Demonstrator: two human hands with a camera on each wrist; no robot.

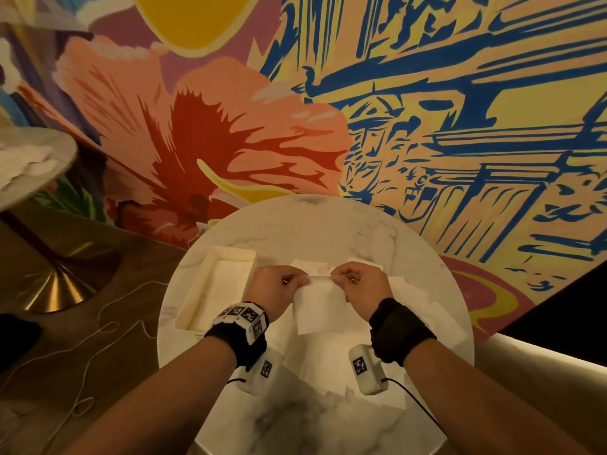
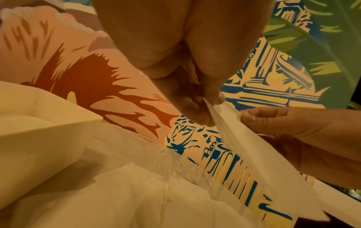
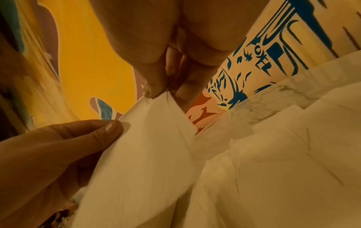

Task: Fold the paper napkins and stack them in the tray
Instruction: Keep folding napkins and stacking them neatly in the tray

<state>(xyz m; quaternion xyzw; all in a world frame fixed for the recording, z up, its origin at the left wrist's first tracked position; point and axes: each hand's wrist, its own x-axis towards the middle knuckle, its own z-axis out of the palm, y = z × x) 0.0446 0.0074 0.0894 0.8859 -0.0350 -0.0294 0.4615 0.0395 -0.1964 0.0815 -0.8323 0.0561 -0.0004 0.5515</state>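
A white paper napkin (image 1: 320,305) hangs above the round marble table (image 1: 312,224), held up by its top edge. My left hand (image 1: 289,280) pinches the napkin's left top corner, and my right hand (image 1: 345,277) pinches its right top corner. In the left wrist view the left hand (image 2: 207,104) grips the napkin (image 2: 259,155) edge, with the right hand (image 2: 252,118) on its far side. The right wrist view has the right hand (image 3: 164,94) pinching the napkin (image 3: 140,154), with the left hand (image 3: 113,128) opposite. A cream rectangular tray (image 1: 197,292) sits left of my hands.
Several loose white napkins (image 1: 417,310) lie spread over the table under and right of my hands. A second round table (image 1: 49,178) with napkins stands at far left on a brass base (image 1: 65,284). A painted wall rises right behind the table. White cords lie on the floor.
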